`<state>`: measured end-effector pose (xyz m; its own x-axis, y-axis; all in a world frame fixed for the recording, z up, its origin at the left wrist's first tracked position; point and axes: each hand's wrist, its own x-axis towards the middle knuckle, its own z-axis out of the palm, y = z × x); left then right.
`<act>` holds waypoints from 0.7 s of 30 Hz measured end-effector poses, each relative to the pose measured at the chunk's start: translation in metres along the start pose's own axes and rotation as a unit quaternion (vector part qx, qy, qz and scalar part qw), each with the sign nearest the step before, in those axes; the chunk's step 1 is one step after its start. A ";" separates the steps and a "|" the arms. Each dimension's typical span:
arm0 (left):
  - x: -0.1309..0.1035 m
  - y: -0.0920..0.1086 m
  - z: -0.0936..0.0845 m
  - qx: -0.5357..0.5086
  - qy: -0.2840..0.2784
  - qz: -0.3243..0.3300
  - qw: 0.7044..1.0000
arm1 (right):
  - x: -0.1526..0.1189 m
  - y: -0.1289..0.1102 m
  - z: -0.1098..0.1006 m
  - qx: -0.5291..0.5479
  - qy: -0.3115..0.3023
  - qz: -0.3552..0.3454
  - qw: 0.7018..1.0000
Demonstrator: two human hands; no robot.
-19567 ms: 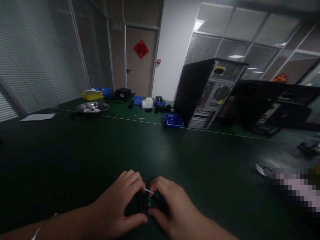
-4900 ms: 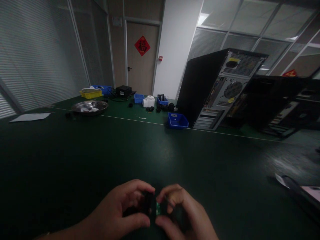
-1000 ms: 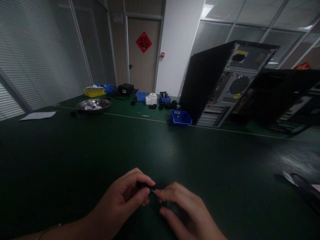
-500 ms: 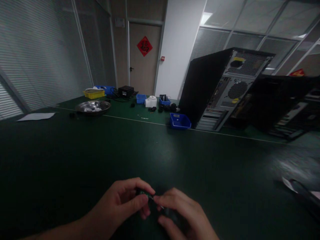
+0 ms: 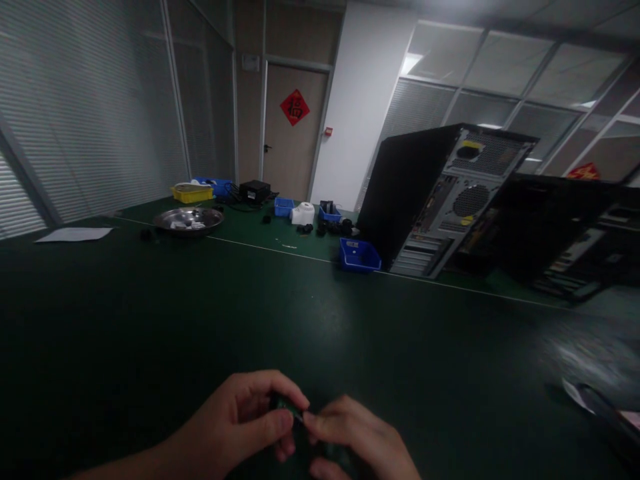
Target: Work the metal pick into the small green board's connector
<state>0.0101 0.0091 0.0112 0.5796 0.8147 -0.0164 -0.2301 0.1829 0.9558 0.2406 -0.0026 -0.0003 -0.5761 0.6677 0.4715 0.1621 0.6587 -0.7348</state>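
Pinching small dark part (image 5: 283, 405) as before, left hand (image 5: 240, 421), right hand (image 5: 357, 440) drawn lower.

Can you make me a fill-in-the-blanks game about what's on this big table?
1. The left hand and right hand pinch a small dark part with a green edge over the dark ____ table mat.
2. The shallow round metal dish lies to the ____ of the small blue plastic bin.
3. The black computer tower shows its ____ panel, with a round fan grille.

Missing words: green; left; back
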 end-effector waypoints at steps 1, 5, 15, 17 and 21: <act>0.000 -0.002 0.000 -0.001 0.006 0.009 1.000 | 0.000 0.000 0.000 0.001 0.000 -0.001 1.000; -0.001 -0.007 -0.002 0.018 0.051 0.017 0.998 | 0.005 -0.006 0.001 -0.006 0.011 0.003 1.000; 0.000 0.002 -0.003 0.090 0.114 -0.005 0.989 | 0.008 -0.035 0.002 -0.047 0.037 0.091 0.994; -0.002 0.001 -0.003 0.093 0.108 0.003 0.990 | 0.007 -0.036 0.002 -0.039 0.040 0.099 0.993; -0.005 0.001 0.000 0.118 0.084 0.017 0.989 | 0.006 -0.035 0.002 -0.022 0.048 0.078 0.996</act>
<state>0.0071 0.0055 0.0119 0.4317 0.9019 -0.0119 -0.0480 0.0361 0.9982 0.2296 -0.0225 0.0270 -0.4627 0.7913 0.3997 0.2789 0.5579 -0.7816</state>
